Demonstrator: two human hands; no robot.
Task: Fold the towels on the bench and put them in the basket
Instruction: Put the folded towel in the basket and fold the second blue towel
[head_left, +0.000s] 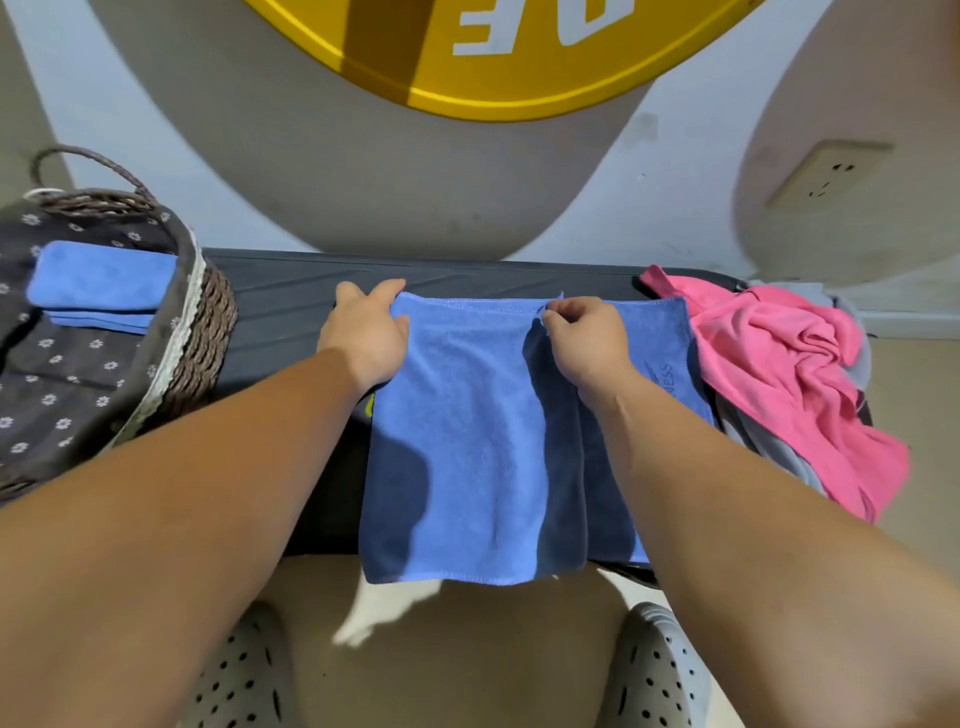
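Note:
A blue towel (478, 431) lies spread across the black bench (280, 312), its near edge hanging over the front. My left hand (366, 332) rests flat on the towel's far left corner. My right hand (584, 338) pinches a folded-over corner of the towel near the far edge. At the left stands a woven basket (202, 322) with a flowered dark lining, and folded blue towels (98, 286) lie inside it. A crumpled pink towel (784, 379) sits on the bench's right end on top of grey cloth (779, 452).
A wall with a yellow round sign (498, 57) rises behind the bench, with a socket (826, 174) at the right. My feet in grey perforated clogs (654, 670) stand on the floor in front of the bench.

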